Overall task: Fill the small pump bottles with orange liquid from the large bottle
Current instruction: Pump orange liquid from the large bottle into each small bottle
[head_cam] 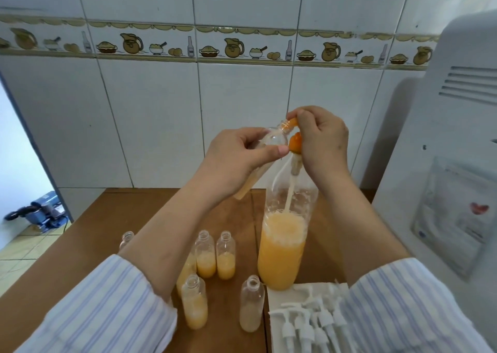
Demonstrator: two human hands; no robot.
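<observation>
Fingers of the left hand wrap a small pump bottle, holding it tilted in the air with its open neck pointing up and right. The right hand pinches an orange pump nozzle against that neck; this pump sits in the mouth of the large bottle, which stands on the brown surface about half full of orange liquid.

On the near surface stand several small bottles, some part-filled, one at near centre almost empty. White pump tops lie at near right.

This looks like the filling step. Next, the nozzle likely needs pressing while kept aligned with the neck.
</observation>
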